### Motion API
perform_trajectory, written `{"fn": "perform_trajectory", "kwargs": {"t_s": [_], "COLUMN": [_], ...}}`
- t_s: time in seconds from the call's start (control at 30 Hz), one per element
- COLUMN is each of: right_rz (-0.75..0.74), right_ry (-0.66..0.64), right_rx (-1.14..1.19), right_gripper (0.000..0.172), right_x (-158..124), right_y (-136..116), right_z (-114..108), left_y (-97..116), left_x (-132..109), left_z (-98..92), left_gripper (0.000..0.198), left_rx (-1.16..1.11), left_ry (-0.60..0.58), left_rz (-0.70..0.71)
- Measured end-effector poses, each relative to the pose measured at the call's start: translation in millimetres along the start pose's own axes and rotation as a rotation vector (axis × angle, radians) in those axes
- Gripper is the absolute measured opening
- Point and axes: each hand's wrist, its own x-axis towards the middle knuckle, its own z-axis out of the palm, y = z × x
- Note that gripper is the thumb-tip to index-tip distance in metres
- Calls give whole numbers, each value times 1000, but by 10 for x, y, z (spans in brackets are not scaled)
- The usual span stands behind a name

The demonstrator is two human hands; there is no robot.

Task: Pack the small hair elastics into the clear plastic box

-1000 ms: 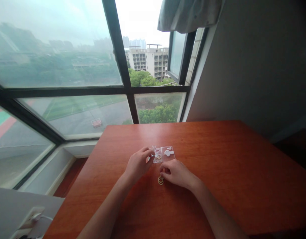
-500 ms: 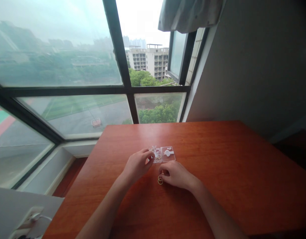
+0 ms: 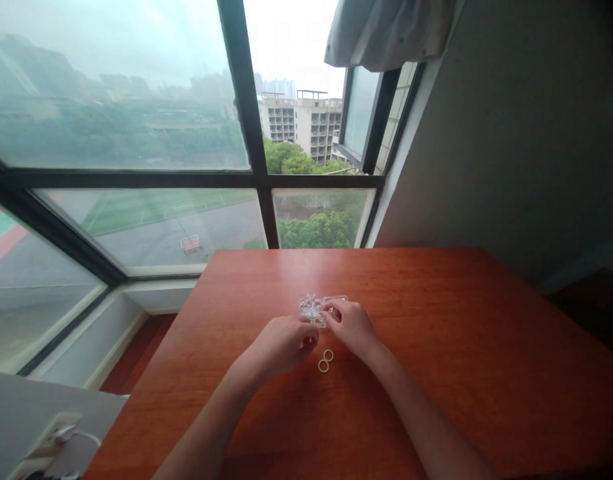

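A small clear plastic box [image 3: 312,311] lies opened flat on the table, with small rings and other little pieces in its compartments. My right hand [image 3: 352,327] reaches over the box, thumb and forefinger pinched together at its middle and covering most of the lid [image 3: 342,298]. Whatever is between those fingertips is too small to make out. My left hand [image 3: 285,341] is at the near left of the box, fingers curled and closed, their tips partly hidden. Two pale yellow rings, a nearer ring [image 3: 320,369] and a farther ring [image 3: 332,358], lie touching on the wood between my wrists.
The reddish-brown wooden table [image 3: 436,347] stretches away to a window [image 3: 266,180] with dark frames. A grey curtain [image 3: 386,33] hangs at the upper right. Low on the left, a white plug [image 3: 64,435] sits in a wall socket.
My right hand has left the two rings on the table and moved up to the box. My left hand has drawn back a little from the compartments towards me.
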Motion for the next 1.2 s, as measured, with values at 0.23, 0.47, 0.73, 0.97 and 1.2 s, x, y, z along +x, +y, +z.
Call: {"fn": "perform_trajectory", "kwargs": {"t_s": [0.23, 0.47, 0.73, 0.97, 1.2], "right_rz": [1, 4, -23, -87, -90], "right_ry": [20, 29, -4, -106, -220], "right_rx": [-4, 32, 62, 114, 30], "right_gripper": [12, 14, 15, 12, 14], "right_x": [-55, -98, -124, -180, -250], "right_y": [101, 158, 179, 168, 87], "right_z": [-12, -64, -73, -153, -179], "left_y": [68, 104, 163, 71, -67], "left_x": [-8, 2, 23, 52, 140], "left_z": [24, 98, 140, 86, 176], "left_gripper": [12, 17, 15, 10, 11], "left_rx": [-26, -47, 72, -11, -31], "left_ry": [-123, -166, -145, -4, 300], "left_rz": [24, 72, 78, 10, -163]}}
